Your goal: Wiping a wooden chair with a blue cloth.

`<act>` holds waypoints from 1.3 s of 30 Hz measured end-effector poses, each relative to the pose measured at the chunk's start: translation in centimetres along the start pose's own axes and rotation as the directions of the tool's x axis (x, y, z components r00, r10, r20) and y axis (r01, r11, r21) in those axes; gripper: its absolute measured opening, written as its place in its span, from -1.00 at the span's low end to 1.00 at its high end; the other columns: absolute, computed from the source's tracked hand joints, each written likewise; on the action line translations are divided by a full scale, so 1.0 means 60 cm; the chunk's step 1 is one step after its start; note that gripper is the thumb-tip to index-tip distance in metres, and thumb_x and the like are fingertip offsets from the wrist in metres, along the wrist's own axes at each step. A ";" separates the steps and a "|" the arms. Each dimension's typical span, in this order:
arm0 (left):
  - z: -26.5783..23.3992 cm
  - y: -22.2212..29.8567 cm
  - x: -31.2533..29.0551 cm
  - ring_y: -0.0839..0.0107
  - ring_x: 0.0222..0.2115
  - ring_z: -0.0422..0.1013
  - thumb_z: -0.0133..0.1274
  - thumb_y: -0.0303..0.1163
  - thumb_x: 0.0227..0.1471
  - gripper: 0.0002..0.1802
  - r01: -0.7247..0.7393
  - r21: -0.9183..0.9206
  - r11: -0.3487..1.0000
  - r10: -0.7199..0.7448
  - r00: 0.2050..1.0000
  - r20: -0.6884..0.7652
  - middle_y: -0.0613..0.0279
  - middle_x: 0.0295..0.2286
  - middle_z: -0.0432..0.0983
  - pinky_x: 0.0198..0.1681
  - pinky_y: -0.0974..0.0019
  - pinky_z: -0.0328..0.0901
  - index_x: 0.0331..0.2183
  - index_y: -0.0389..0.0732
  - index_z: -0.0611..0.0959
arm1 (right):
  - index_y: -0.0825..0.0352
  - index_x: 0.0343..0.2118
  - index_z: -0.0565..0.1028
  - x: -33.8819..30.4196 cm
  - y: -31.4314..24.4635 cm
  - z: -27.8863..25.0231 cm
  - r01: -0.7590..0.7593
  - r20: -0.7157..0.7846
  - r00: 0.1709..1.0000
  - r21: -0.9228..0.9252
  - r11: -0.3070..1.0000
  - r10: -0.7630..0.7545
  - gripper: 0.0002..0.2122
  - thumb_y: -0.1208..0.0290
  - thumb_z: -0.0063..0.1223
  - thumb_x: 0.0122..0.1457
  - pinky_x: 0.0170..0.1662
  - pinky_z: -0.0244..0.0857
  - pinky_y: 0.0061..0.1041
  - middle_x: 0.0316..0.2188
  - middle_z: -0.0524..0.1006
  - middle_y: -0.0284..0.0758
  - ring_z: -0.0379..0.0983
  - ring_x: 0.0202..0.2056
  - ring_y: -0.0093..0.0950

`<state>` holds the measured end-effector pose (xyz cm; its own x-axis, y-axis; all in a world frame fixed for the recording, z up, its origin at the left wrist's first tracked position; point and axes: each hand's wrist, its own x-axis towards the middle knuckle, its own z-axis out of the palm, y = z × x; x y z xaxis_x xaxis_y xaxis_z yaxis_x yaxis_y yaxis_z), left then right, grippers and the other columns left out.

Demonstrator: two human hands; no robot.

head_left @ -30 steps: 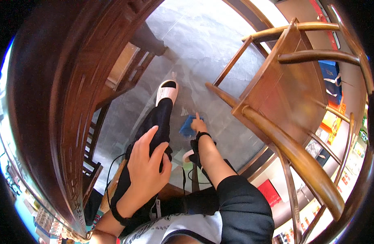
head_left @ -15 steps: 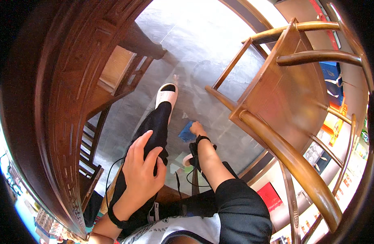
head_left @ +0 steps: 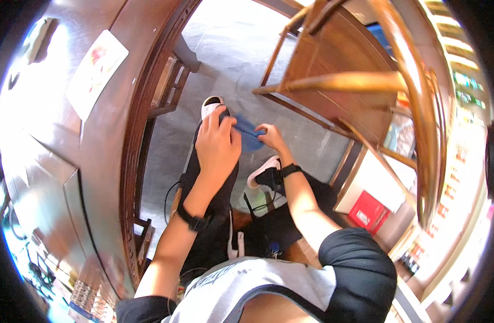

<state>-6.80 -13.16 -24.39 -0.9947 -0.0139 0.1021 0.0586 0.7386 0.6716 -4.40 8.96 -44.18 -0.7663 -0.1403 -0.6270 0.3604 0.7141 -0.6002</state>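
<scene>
A thin, crumpled blue sheet (head_left: 249,141) hangs above the grey floor in front of me; cloth or plastic, I cannot tell. My right hand (head_left: 271,138) pinches its right side between thumb and fingers. Beside its left edge is my left hand (head_left: 217,146), back upward, fingers loosely bent and apart. The left fingertips are blurred, and whether they touch the sheet cannot be made out. Below the hands are my legs in black trousers (head_left: 190,175) and two light shoes, one (head_left: 263,171) near the right wrist.
At left stands a dark wooden table (head_left: 104,156) with a white card (head_left: 98,72) on its shiny top. A wooden armchair (head_left: 338,70) fills the upper right. A red box (head_left: 368,210) lies at right, near lit shelves (head_left: 459,161).
The blue sheet has come up off the floor in my right hand. My left hand has moved forward and right, beside it. The view has shifted, showing more of the tabletop.
</scene>
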 end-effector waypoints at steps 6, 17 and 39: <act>0.016 -0.038 -0.010 0.10 -0.07 0.31 0.05 -0.50 -0.20 -0.77 -0.111 -0.072 0.991 0.114 0.993 0.042 0.15 -0.10 0.40 -0.03 0.10 0.19 -0.36 -0.15 0.58 | 0.23 -0.27 0.54 -0.143 -0.180 -0.124 0.282 -0.221 0.951 0.353 0.892 -0.214 -0.69 0.54 0.07 -0.18 -0.29 0.28 -0.57 -0.47 0.47 -0.43 0.35 -0.41 -0.60; -0.154 0.199 -0.024 0.37 -0.21 0.33 0.22 -0.20 -0.07 -0.43 -0.126 -0.663 0.738 0.656 0.366 0.660 0.14 -0.25 0.45 -0.08 0.26 0.24 -0.08 -0.31 0.45 | 0.27 -0.11 0.45 -0.545 -0.327 -0.221 0.632 -0.449 0.723 0.125 0.764 -0.525 -0.53 0.62 -0.02 -0.22 -0.18 0.15 -0.61 -0.40 0.30 -0.45 0.22 -0.31 -0.58; -0.030 0.498 0.094 0.02 -0.33 0.47 0.20 -0.14 -0.17 -0.49 -0.972 0.059 0.229 0.973 0.230 0.007 0.10 -0.40 0.56 -0.23 0.05 0.34 -0.15 -0.15 0.53 | 0.41 -0.32 0.43 -0.635 -0.179 -0.188 0.738 -0.923 0.010 0.266 0.620 0.384 -0.79 0.39 0.10 0.04 -0.23 0.22 -0.59 -0.44 0.45 -0.37 0.35 -0.35 -0.60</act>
<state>-10.52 7.62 -2.39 -0.1726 0.7203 0.6719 0.9749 0.2224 0.0119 14.94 14.39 -8.23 -0.3605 0.9061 0.2215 -0.2005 0.1566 -0.9671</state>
